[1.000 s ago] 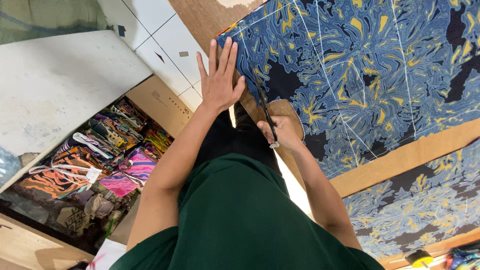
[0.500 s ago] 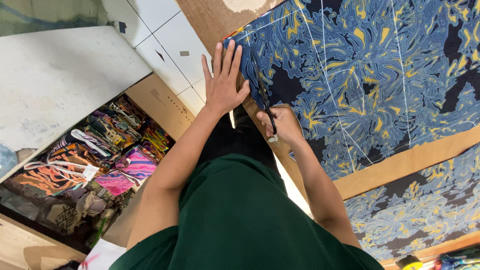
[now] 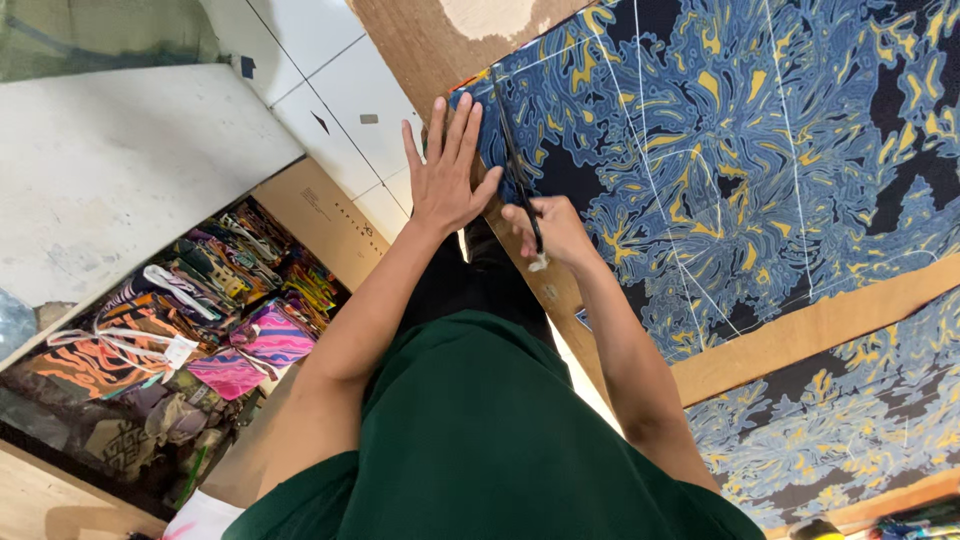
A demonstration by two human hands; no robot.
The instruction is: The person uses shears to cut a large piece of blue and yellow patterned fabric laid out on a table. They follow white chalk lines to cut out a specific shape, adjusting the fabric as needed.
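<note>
Left hand [image 3: 447, 172] is pressing flat, fingers spread open, on blue patterned fabric [image 3: 720, 150] over the surface [image 3: 800, 335]. Right hand [image 3: 552, 232] fingers are gripping black scissors [image 3: 515, 165] along the fabric edge.

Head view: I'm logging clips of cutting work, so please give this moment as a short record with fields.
Left hand: left hand flat, fingers spread, pressing the edge of the patterned fabric
Right hand: right hand gripping dark scissors, blades lying along the fabric edge
Fabric: blue, yellow and black swirls, with white chalk lines
Surface: brown wooden table
Nearby: box of colourful fabric pieces on the floor
Clothing: dark green shirt
</note>
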